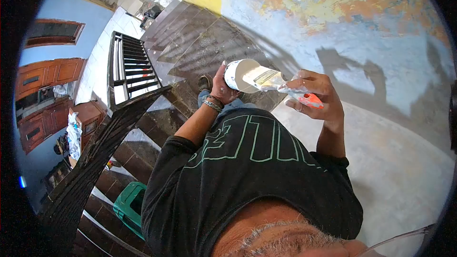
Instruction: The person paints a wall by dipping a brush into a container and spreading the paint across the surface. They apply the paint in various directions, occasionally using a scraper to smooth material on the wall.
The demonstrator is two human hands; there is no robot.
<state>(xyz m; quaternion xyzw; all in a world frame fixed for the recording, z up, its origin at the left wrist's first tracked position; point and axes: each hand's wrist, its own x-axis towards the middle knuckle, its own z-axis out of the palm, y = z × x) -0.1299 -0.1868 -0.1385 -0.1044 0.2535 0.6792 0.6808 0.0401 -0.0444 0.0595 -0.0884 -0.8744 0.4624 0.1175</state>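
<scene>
Watching the left hand [223,88] wrap its fingers round the tub [232,75], likely light and best cradled low, I see the right hand [320,88] gripping the smeared tool [266,79] by its orange handle [313,100] near the tub's mouth.

Home interior, tiled stairs [128,154], railing [135,66]

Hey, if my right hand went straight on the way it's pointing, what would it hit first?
Likely the white cup in your left hand: the orange-handled tool in your right hand leads towards its open mouth. Depth is unclear from this view.
</scene>
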